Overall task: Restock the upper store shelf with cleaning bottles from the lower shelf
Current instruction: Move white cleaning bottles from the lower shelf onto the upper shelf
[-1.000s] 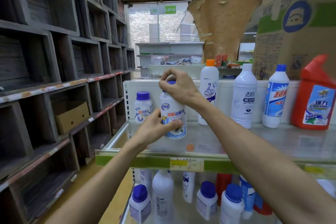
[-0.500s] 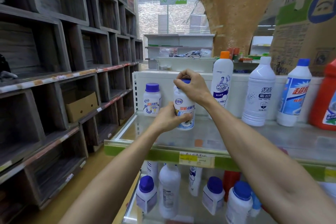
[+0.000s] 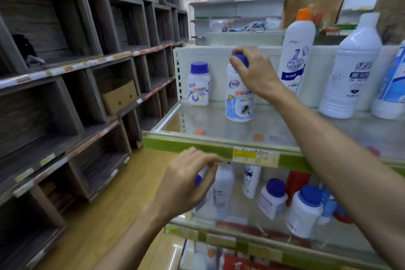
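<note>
Gripping cap, your right hand (image 3: 254, 70) sets blue-cap bottle (image 3: 240, 96) on upper shelf (image 3: 188, 144) beside small jar (image 3: 199, 85). Left hand (image 3: 188, 184) curled at lower shelf (image 3: 241, 239) bottles (image 3: 223, 190); can't tell if gripping. Approx 6 up top, several below left.

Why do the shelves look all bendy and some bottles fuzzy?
Head view: the wide-angle lens bows the wooden cubbies; bottles on the lower shelf are smeared by blur, as is the left hand; the blue-capped bottle under the right hand looks sharper.
</note>
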The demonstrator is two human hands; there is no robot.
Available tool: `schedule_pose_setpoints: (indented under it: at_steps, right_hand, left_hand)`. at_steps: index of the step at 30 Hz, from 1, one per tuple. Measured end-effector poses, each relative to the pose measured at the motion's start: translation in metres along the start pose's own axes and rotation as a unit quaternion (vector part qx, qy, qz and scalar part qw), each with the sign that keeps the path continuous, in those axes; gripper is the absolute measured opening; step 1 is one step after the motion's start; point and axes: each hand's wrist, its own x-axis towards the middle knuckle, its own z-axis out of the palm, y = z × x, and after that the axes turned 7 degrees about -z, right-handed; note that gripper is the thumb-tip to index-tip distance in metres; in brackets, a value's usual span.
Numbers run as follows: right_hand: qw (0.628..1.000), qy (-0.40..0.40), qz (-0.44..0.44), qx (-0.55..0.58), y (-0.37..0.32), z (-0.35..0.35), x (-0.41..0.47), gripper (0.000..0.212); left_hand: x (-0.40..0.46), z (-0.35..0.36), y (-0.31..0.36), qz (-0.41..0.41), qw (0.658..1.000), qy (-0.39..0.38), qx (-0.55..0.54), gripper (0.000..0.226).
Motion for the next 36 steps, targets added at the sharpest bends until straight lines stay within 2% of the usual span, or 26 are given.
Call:
schedule_pose_setpoints:
  at_steps: [3, 6, 8, 12, 15, 18, 21, 26, 32, 36]
  right_hand:
    - [0.998, 0.03, -0.044, -0.045, -0.001, -0.007, -0.016, 0.044]
    - [0.986, 0.112, -0.107, -0.057, -0.013, -0.02, -0.05, 0.032]
    - [0.981, 0.136, -0.128, -0.06, -0.022, -0.028, -0.079, 0.022]
    - [0.977, 0.121, -0.152, -0.091, -0.028, -0.034, -0.131, 0.017]
    - [0.973, 0.122, -0.164, -0.112, -0.028, -0.036, -0.16, 0.017]
    - [0.975, 0.116, -0.156, -0.107, -0.032, -0.038, -0.184, 0.015]
    - [0.977, 0.106, -0.155, -0.105, -0.038, -0.039, -0.203, 0.013]
    - [0.979, 0.081, -0.168, -0.077, -0.048, -0.033, -0.233, 0.01]
    - [0.99, 0.02, -0.138, -0.03, -0.042, -0.005, -0.275, 0.007]
    - [0.996, -0.005, -0.093, 0.002, -0.033, 0.02, -0.286, 0.005]
  left_hand:
    - [-0.047, 0.011, -0.018, -0.087, 0.995, -0.054, -0.018, 0.015]
    - [-0.076, 0.027, -0.048, -0.211, 0.972, -0.098, -0.014, 0.014]
    - [-0.086, 0.036, -0.068, -0.27, 0.955, -0.125, 0.002, 0.015]
    - [-0.089, 0.052, -0.095, -0.3, 0.935, -0.178, 0.07, 0.023]
    - [-0.082, 0.068, -0.107, -0.335, 0.907, -0.231, 0.112, 0.042]
    - [-0.077, 0.085, -0.117, -0.349, 0.885, -0.282, 0.124, 0.056]
    - [-0.074, 0.101, -0.126, -0.36, 0.872, -0.313, 0.113, 0.06]
    - [-0.074, 0.113, -0.132, -0.396, 0.879, -0.266, -0.005, 0.058]
    - [-0.078, 0.09, -0.121, -0.414, 0.895, -0.155, -0.064, 0.054]
    - [-0.069, 0.059, -0.097, -0.392, 0.91, -0.105, -0.086, 0.044]
